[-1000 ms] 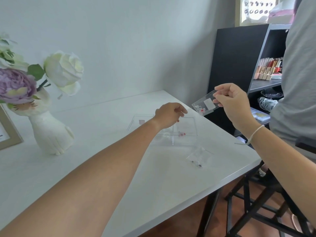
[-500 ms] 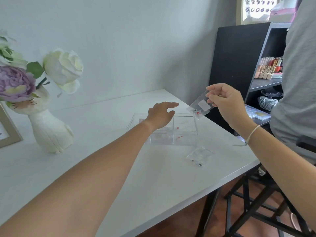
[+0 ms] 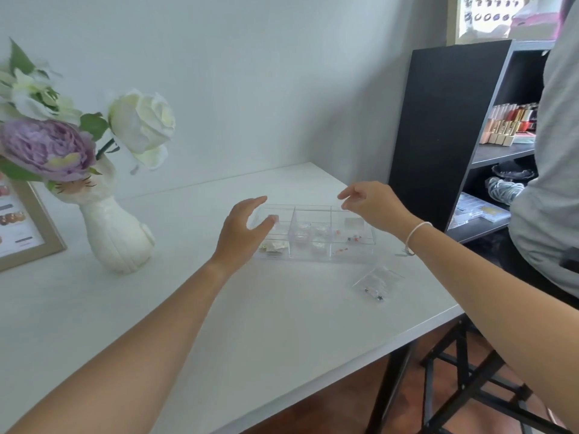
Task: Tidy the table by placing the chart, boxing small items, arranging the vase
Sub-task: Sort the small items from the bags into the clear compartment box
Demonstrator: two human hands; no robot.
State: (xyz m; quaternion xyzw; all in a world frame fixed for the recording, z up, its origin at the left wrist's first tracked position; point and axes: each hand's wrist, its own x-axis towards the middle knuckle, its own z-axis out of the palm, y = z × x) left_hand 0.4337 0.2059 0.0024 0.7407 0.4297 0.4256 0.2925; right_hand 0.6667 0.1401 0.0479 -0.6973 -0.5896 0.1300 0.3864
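Observation:
A clear plastic compartment box (image 3: 316, 233) lies on the white table (image 3: 250, 324), with small beads and charms in its sections. A small clear bag (image 3: 354, 223) with a white label lies in the right section. My left hand (image 3: 242, 228) hovers at the box's left end, fingers spread and holding nothing. My right hand (image 3: 371, 203) hangs over the right end, fingers loosely extended, empty. Another small clear bag of beads (image 3: 377, 281) lies on the table in front of the box. A white vase (image 3: 114, 230) with white and purple flowers stands at the left, beside a framed chart (image 3: 22, 227).
A black shelf unit (image 3: 454, 136) with bottles and boxes stands right of the table. A person in a grey shirt (image 3: 551, 183) sits at the right on a black stool (image 3: 482, 386). The table's front edge runs diagonally near my forearms.
My right hand has let go of the small labelled bag, which now lies in the box's right section. Both hands have come down over the box ends, and my left hand has opened.

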